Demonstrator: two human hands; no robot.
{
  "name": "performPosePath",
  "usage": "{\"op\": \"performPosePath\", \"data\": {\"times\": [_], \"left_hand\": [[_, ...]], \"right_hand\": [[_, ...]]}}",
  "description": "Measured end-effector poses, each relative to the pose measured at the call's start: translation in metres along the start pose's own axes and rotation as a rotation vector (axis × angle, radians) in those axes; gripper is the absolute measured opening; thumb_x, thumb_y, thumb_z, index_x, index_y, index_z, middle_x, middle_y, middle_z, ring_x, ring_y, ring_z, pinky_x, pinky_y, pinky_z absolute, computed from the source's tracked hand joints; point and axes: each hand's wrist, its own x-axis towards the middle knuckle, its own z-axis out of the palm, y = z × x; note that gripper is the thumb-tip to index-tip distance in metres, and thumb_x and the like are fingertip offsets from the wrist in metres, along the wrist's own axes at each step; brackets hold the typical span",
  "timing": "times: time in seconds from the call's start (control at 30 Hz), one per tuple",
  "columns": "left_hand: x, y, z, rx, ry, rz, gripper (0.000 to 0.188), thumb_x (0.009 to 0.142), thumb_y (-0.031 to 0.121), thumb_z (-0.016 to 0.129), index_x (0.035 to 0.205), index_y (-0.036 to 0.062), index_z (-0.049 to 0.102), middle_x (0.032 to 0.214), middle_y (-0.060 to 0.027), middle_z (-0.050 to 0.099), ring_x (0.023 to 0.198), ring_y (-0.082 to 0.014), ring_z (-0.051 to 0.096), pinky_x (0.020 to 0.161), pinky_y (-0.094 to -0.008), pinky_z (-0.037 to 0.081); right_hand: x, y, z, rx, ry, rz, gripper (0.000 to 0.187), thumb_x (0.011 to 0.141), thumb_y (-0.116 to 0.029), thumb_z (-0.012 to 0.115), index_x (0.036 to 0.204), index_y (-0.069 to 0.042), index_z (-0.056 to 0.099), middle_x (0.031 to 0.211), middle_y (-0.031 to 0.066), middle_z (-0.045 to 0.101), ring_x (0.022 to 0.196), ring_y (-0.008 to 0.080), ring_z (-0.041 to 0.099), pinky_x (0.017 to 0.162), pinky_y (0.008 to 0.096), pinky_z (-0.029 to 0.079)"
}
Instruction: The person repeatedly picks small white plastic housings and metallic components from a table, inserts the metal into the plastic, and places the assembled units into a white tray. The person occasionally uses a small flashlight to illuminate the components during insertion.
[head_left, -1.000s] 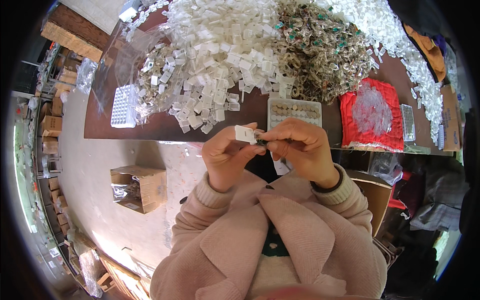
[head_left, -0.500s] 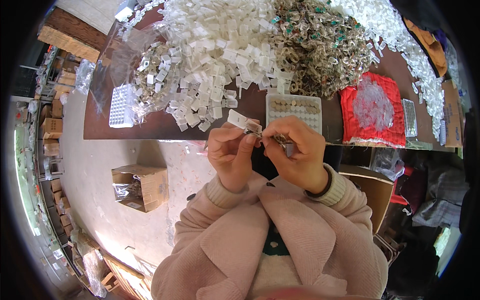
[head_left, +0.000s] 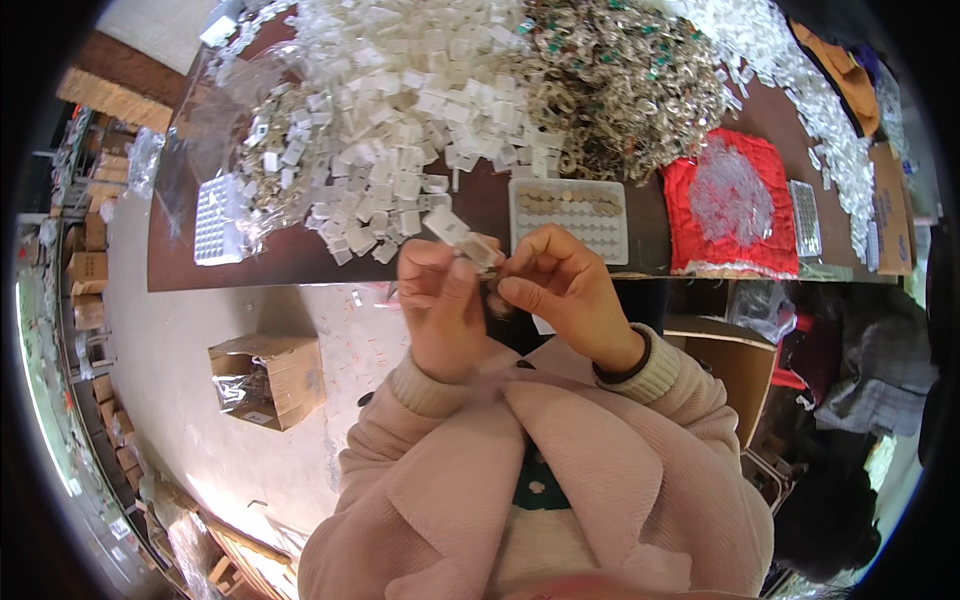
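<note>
My left hand (head_left: pixel 438 310) grips a small white plastic case (head_left: pixel 447 226), which sticks up past the fingertips with its upper end tilted left. Close beside it, my right hand (head_left: pixel 572 298) is closed in a pinch at the near end of the case. What the right fingertips hold is small, dark and partly hidden by them, so its kind cannot be made out. Just beyond my right hand lies a whitish tray (head_left: pixel 614 240) with rows of pockets, the far ones carrying tan round discs (head_left: pixel 570 198). Both hands are above the table's near edge.
Loose white plastic cases (head_left: pixel 400 130) are heaped across the dark table (head_left: pixel 330 272). Tangled clear-and-brown parts (head_left: pixel 620 90) form another pile. Clear pieces (head_left: pixel 732 195) lie on a red cloth (head_left: pixel 690 240). A cardboard box (head_left: pixel 295 385) stands on the floor at left.
Both hands have shifted slightly left in the picture with the white case. The small dark wiry bit seen at my right fingers earlier is now mostly hidden. The whole view has shifted a little.
</note>
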Motion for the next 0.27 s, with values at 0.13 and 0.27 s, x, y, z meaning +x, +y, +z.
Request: {"op": "performPosePath", "data": {"times": [0.13,0.27], "left_hand": [[0.005,0.008,-0.018,-0.135,0.045,0.001,0.019,0.096,0.004,0.061,0.111,0.0116,0.052,0.110,-0.0193,0.066,0.096,-0.0284,0.069,0.084,-0.0439,0.058],[0.003,-0.003,-0.036,-0.116,0.042,-0.044,0.022,0.097,0.002,0.059,0.115,0.0120,0.052,0.112,-0.0197,0.066,0.091,-0.0282,0.070,0.083,-0.0444,0.058]], "right_hand": [[-0.022,-0.014,-0.043,-0.697,0.154,-0.210,0.032,0.088,-0.002,0.073,0.118,-0.004,0.063,0.100,0.0039,0.068,0.087,0.0132,0.068,0.079,0.0255,0.053],[-0.026,-0.022,-0.084,-1.097,0.334,-0.339,0.035,0.090,-0.002,0.069,0.124,-0.009,0.064,0.111,0.0084,0.070,0.087,0.0204,0.070,0.082,0.0271,0.053]]}}
